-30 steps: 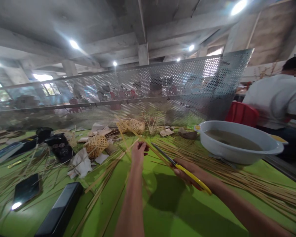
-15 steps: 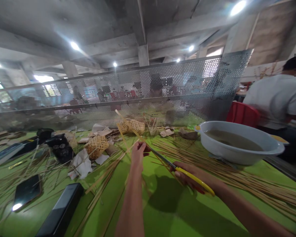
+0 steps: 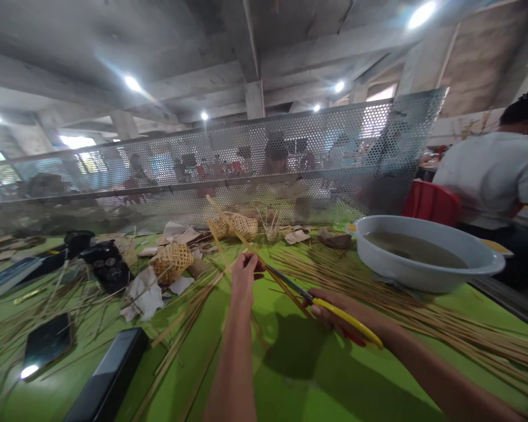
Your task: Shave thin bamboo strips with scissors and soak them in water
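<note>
Bamboo strips are pinched in my left hand, their ends rising up and to the left past the fingers. My right hand is wrapped round a pair of scissors with yellow and red handles. The scissor blades point up and left, and their tips lie at the strips just beside my left fingertips. Whether the blades are fully closed on a strip I cannot tell. Woven bamboo pieces stand on the green table beyond my left hand.
A white basin of cloudy water stands at the right, beside long bamboo strips. To the left lie a phone, a black box and crumpled paper. A perforated metal screen runs behind. A person sits at far right.
Hardly anything differs. Both hands, the scissors and the strips keep nearly the same place; the view has shifted slightly, and the person at the right has moved a little.
</note>
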`<state>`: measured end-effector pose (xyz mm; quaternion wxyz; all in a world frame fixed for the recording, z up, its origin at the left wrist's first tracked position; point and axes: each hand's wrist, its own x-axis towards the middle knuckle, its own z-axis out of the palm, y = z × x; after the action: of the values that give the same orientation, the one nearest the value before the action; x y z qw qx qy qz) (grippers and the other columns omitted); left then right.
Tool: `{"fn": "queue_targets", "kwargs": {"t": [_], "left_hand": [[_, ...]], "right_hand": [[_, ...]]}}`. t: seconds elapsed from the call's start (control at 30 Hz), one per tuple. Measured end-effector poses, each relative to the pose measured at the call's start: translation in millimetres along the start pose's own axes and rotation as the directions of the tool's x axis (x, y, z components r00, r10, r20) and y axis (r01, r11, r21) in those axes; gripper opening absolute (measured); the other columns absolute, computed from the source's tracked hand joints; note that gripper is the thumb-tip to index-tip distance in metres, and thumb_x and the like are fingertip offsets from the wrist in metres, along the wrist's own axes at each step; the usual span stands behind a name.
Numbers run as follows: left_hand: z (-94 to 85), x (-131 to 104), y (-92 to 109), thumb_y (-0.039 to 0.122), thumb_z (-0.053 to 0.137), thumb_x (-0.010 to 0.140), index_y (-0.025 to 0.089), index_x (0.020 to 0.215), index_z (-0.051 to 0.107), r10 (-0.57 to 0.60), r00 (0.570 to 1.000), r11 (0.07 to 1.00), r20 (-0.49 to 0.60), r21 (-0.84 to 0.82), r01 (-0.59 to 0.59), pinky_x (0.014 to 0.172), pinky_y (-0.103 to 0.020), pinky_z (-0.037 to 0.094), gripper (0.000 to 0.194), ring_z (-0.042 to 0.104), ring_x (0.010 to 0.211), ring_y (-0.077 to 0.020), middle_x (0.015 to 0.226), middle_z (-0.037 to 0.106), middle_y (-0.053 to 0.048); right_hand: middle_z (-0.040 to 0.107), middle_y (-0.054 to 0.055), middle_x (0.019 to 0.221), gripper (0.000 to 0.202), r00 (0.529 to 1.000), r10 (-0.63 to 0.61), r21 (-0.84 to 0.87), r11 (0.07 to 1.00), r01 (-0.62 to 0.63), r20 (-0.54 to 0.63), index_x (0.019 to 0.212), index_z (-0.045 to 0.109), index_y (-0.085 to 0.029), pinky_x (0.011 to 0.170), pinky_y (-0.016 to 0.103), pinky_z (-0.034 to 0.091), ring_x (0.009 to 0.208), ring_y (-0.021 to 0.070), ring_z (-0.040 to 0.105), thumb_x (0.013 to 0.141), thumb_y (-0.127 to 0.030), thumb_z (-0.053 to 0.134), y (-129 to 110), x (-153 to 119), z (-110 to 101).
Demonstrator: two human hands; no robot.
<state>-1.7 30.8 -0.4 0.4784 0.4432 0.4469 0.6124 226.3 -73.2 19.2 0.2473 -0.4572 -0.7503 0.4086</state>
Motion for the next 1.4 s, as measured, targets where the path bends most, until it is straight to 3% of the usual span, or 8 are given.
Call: {"fn": "queue_targets", "kwargs": {"t": [0.13, 0.27, 0.5, 0.77, 1.07, 1.4], "left_hand": [[3.6, -5, 2, 0.04, 0.068, 0.073, 0.019, 0.079, 0.057, -0.002, 1.0, 1.0, 0.021, -0.006, 0.002, 0.052, -0.023, 0.049, 0.025, 0.064, 0.058, -0.0127, 0.069, 0.065, 0.0], [10.0, -9, 1, 0.04, 0.07, 0.071, 0.018, 0.076, 0.056, -0.033, 0.998, 0.999, 0.06, -0.011, 0.034, 0.051, -0.024, 0.05, 0.027, 0.065, 0.054, -0.0141, 0.065, 0.066, 0.0], [15.1, -9, -2, 0.037, 0.07, 0.072, 0.017, 0.075, 0.054, -0.04, 0.996, 0.999, 0.079, -0.03, 0.042, 0.05, -0.025, 0.052, 0.025, 0.066, 0.051, -0.0148, 0.063, 0.067, -0.001], [14.7, -11, 3, 0.037, 0.071, 0.072, 0.018, 0.076, 0.052, -0.044, 0.995, 0.998, 0.09, -0.039, 0.047, 0.052, -0.026, 0.053, 0.027, 0.066, 0.05, -0.0152, 0.063, 0.068, -0.001], [17.1, -14, 6, 0.031, 0.068, 0.072, 0.017, 0.074, 0.052, -0.097, 0.968, 0.994, 0.23, -0.034, 0.107, 0.056, -0.029, 0.055, 0.021, 0.067, 0.052, -0.0173, 0.063, 0.068, -0.002], [16.7, -16, 8, 0.022, 0.062, 0.077, 0.017, 0.074, 0.053, -0.158, 0.964, 0.986, 0.212, -0.021, 0.166, 0.058, -0.028, 0.055, 0.011, 0.068, 0.052, -0.0162, 0.064, 0.069, -0.003]], "right_hand": [[0.052, -0.001, 0.073, 0.046, 0.998, -0.024, 0.025, 0.999, 0.023, 0.057, 0.096, 0.054, -0.021, 0.048, 0.021, 0.038, 0.058, 0.0118, 0.047, 0.089, -0.065, 0.04, 4, 1, 0], [0.052, -0.001, 0.074, 0.045, 1.0, -0.013, 0.057, 0.998, 0.012, 0.008, 0.095, 0.052, -0.02, 0.047, 0.021, 0.038, 0.056, 0.0108, 0.046, 0.089, -0.064, 0.041, 11, 3, 3], [0.054, 0.001, 0.074, 0.043, 0.995, -0.064, -0.095, 0.994, 0.057, -0.078, 0.089, 0.054, -0.019, 0.049, 0.021, 0.039, 0.06, 0.0118, 0.047, 0.086, -0.061, 0.048, 19, 10, 6], [0.048, -0.003, 0.066, 0.046, 0.994, -0.043, -0.033, 0.999, 0.04, -0.102, 0.091, 0.056, -0.019, 0.042, 0.019, 0.032, 0.05, 0.008, 0.039, 0.086, -0.064, 0.047, 13, 8, 9], [0.06, 0.003, 0.078, 0.043, 0.985, -0.089, -0.202, 0.978, 0.058, -0.146, 0.085, 0.056, -0.018, 0.059, 0.025, 0.04, 0.07, 0.0168, 0.053, 0.086, -0.06, 0.047, 20, 13, 6], [0.06, 0.004, 0.073, 0.045, 0.988, -0.012, -0.225, 0.974, -0.023, -0.151, 0.084, 0.058, -0.019, 0.054, 0.026, 0.036, 0.065, 0.0184, 0.054, 0.081, -0.063, 0.048, 28, 22, 10]]}}
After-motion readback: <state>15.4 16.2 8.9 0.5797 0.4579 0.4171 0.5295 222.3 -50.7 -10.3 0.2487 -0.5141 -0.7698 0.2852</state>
